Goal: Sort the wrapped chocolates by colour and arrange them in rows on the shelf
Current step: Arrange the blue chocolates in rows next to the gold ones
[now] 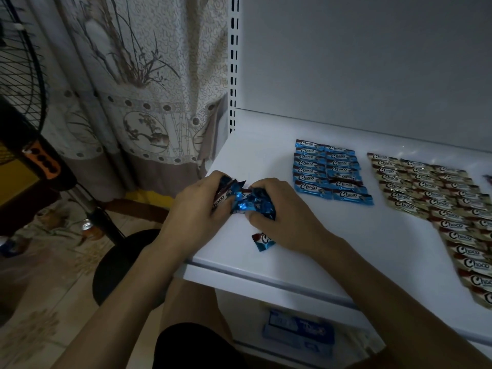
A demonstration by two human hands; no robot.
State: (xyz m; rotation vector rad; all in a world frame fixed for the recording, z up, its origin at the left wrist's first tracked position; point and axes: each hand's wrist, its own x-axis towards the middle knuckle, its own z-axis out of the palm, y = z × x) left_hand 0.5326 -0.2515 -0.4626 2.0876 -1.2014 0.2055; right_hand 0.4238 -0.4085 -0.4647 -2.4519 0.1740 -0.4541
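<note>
Bare shelf at the left rear and along the front; wrappers crowd the right.

The shelf (266, 153) lies bare between the slotted post (234, 65) at its left rear corner and the block of blue chocolates (331, 173), and again from that block forward to the front edge. A narrow bare lane parts the blue block from the cream chocolates (431, 198), which run off to the right. The left hand (197, 206) and right hand (277, 209) fill the left front corner, gripping a bunch of wrappers (247, 202). A loose chocolate (262, 240) lies beside the right wrist. The back wall (372, 62) closes the rear.
</note>
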